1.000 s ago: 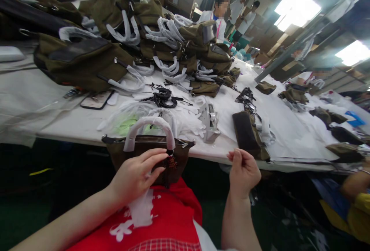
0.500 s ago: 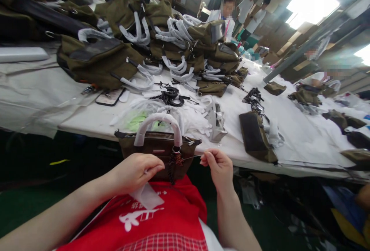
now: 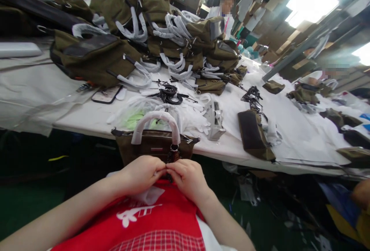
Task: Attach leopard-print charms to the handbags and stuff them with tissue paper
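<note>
An olive-brown handbag (image 3: 150,147) stands against the table edge in front of me, its handle (image 3: 157,117) wrapped in white film. A dark charm (image 3: 174,154) hangs from the ring at the handle's right foot. Just below it, my left hand (image 3: 146,172) and my right hand (image 3: 186,176) meet, fingertips pinched and touching. The thin string stretched between them a moment earlier is now hidden by the fingers. A translucent white sheet (image 3: 148,196) hangs beneath my left hand, over the red apron (image 3: 170,214).
Olive bags (image 3: 95,56) with wrapped handles are heaped along the back. Coiled black straps (image 3: 170,95), a phone (image 3: 106,95), clear plastic bags (image 3: 133,112) and a grey dispenser (image 3: 215,122) lie nearer. Another bag (image 3: 254,135) sits right. People (image 3: 221,14) are further back.
My right hand has moved left and slightly down to meet my left hand. The string that ran taut between them no longer shows. The bag stays at the table edge.
</note>
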The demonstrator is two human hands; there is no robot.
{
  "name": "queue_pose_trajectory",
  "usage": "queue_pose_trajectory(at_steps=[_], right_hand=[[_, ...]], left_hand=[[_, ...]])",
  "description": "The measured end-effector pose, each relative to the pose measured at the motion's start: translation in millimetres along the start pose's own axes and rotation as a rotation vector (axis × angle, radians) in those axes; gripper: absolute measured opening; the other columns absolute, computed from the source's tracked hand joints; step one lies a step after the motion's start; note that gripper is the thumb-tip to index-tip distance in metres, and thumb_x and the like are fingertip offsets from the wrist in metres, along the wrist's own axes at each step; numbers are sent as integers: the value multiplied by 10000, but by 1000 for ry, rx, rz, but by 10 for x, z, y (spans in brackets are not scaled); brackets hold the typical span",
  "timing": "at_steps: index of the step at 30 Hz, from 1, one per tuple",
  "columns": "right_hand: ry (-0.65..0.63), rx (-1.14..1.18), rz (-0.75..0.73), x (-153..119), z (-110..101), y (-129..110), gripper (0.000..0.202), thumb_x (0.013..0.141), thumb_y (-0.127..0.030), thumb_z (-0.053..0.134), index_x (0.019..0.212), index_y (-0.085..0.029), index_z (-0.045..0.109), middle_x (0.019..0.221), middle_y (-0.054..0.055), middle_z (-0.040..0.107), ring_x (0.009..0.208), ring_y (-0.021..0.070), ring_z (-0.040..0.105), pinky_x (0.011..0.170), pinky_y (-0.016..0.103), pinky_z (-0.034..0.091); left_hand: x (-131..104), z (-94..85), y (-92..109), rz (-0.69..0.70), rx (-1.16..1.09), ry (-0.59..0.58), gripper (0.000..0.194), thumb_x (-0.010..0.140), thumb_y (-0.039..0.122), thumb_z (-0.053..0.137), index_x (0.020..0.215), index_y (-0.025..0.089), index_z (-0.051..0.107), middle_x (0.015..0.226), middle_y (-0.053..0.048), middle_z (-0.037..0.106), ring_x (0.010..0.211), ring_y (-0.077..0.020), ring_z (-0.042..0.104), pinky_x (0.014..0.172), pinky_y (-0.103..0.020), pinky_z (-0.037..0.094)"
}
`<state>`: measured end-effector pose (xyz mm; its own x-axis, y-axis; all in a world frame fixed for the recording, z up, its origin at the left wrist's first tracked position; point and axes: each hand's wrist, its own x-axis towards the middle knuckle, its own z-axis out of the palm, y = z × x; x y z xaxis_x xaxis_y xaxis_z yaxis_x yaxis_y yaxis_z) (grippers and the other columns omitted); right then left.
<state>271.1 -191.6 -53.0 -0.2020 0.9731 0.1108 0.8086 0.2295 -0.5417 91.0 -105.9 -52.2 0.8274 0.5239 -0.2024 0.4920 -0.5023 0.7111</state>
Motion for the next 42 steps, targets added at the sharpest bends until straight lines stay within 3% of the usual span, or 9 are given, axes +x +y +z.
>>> queue_pose_trajectory(at_steps=[7, 13, 19, 23, 28, 32, 34, 36, 42], right_hand=[[7, 12, 5, -18, -16, 130, 178, 916, -260, 561, 932, -277, 737, 816, 8, 720, 759, 157, 642, 727, 252, 471], [260, 196, 213, 15, -52, 322, 158, 899, -217, 552, 825, -215, 691, 921, 51, 668, 866, 169, 616, 772, 268, 490], [155, 135, 245, 0, 170, 333, 150, 875, -202, 571, 828, -228, 711, 976, 45, 678, 873, 174, 635, 800, 280, 493], [196, 132, 241, -22, 211, 338, 177, 889, -187, 535, 818, -210, 695, 886, 49, 701, 858, 195, 628, 815, 311, 476], [234, 522, 408, -37, 149, 410, 164, 866, -301, 595, 776, -196, 683, 757, 30, 679, 708, 166, 611, 677, 275, 486], [199, 1154, 673, -25, 285, 427, 241, 794, -427, 671, 780, -188, 650, 685, 8, 640, 550, 128, 552, 528, 248, 476], [217, 1262, 725, -27, 354, 434, 261, 786, -447, 675, 786, -189, 634, 672, 4, 627, 516, 118, 531, 490, 239, 463], [270, 1051, 650, -44, 364, 449, 220, 821, -410, 646, 786, -193, 639, 689, 13, 628, 564, 132, 553, 521, 246, 476], [316, -71, 86, -137, 153, 488, 207, 932, -168, 496, 964, -207, 696, 958, 82, 692, 851, 190, 626, 774, 301, 489]], left_hand=[[31, 25, 14, -13, -53, -6, 350, 934, 324, 396, 775, 214, 687, 783, -30, 717, 723, -178, 641, 676, -260, 443], [189, 4, -59, -186, -133, 361, 288, 882, 375, 504, 1000, 184, 685, 1004, -53, 734, 942, -222, 662, 874, -308, 478], [356, 107, -87, -213, -156, 264, 268, 798, 325, 598, 989, 185, 724, 986, -61, 752, 918, -247, 682, 844, -320, 496], [416, 189, -116, -197, -185, 287, 234, 795, 312, 600, 952, 191, 725, 951, -48, 752, 883, -229, 680, 820, -305, 490], [462, 222, -182, -201, -197, 279, 196, 814, 298, 572, 886, 197, 723, 925, -39, 755, 878, -220, 679, 799, -291, 473], [492, 204, -188, -214, -221, 297, 195, 833, 315, 544, 841, 185, 688, 870, -45, 740, 814, -211, 668, 754, -294, 460], [500, 182, -190, -224, -235, 305, 171, 821, 310, 546, 815, 181, 658, 840, -43, 727, 789, -210, 655, 734, -297, 451], [501, 157, -199, -229, -287, 277, 155, 816, 303, 537, 802, 183, 633, 769, -26, 709, 749, -202, 645, 717, -296, 444], [501, 113, -200, -266, -438, 226, 225, 821, 352, 502, 818, 168, 632, 563, 19, 599, 563, -172, 574, 596, -287, 412]])
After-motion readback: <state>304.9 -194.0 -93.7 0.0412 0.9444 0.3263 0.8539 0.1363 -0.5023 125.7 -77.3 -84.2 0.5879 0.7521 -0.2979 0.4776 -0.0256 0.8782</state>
